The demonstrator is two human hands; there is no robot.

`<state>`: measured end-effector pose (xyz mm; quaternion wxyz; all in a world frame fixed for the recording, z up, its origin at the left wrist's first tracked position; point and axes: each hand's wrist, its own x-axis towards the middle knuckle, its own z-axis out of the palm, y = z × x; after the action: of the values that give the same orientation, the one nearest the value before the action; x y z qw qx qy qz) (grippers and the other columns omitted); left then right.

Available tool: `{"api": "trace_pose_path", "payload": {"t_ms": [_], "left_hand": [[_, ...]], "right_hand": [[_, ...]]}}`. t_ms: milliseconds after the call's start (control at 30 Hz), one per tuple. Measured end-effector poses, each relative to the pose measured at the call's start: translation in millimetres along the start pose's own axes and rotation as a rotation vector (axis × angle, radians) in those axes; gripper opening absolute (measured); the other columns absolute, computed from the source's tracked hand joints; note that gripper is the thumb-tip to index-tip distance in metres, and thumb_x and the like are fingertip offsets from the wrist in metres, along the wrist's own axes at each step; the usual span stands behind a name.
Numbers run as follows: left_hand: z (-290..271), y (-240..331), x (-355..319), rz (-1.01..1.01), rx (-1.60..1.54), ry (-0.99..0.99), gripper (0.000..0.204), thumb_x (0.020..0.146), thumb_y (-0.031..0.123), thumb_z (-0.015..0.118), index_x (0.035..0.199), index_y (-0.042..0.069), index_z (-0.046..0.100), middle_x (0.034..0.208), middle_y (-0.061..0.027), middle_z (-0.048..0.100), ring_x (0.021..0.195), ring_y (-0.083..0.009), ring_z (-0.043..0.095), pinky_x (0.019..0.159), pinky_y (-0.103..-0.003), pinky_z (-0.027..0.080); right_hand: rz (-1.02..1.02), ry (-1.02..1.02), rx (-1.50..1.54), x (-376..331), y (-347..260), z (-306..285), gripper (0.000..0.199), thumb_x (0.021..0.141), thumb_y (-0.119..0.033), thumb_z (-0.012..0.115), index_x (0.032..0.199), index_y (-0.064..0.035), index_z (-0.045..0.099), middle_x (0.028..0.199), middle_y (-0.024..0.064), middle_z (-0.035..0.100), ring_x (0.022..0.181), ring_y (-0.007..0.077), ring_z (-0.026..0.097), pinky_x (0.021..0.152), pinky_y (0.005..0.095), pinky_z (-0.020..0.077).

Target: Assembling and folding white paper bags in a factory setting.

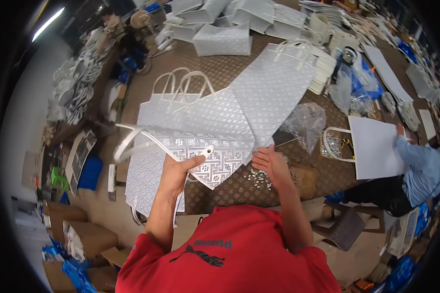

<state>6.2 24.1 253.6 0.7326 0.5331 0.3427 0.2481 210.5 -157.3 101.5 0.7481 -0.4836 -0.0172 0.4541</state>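
lying between the 2 hands, a silver-patterned bag is being pinched near its white tab by the left hand. the right hand is reaching to the bag's right edge; whether it is grasping anything, i cannot tell. small shiny pieces are lying just beside that hand.

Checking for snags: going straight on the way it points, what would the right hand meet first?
The right hand would probably meet the patterned bag held in the left hand; depth is unclear.
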Motion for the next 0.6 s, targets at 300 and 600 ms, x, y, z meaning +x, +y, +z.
{"api": "trace_pose_path", "payload": {"t_ms": [300,600], "left_hand": [[-113.8,33.0,-87.3,-0.031,0.134,0.227,0.057,0.070,-0.011,0.070,0.125,-0.007,0.057,0.117,-0.0177,0.067,0.107,-0.0271,0.066,0.094,-0.037,0.051],[-308.8,-129.8,-108.3,0.016,-0.078,0.829,0.051,0.074,-0.015,0.058,0.124,-0.012,0.056,0.118,-0.0202,0.065,0.108,-0.0307,0.064,0.085,-0.040,0.056]], "right_hand": [[0.388,-0.336,0.131,105.9,50.0,68.4,0.049,0.100,-0.026,0.057,0.135,0.0078,0.046,0.122,0.0235,0.062,0.110,0.0329,0.064,0.097,0.0447,0.0517],[-0.300,-0.678,-0.502,-13.9,-51.2,185.4,0.034,0.096,-0.015,0.061,0.126,0.0004,0.058,0.115,0.0121,0.067,0.101,0.0224,0.068,0.084,0.0338,0.0559]]}}
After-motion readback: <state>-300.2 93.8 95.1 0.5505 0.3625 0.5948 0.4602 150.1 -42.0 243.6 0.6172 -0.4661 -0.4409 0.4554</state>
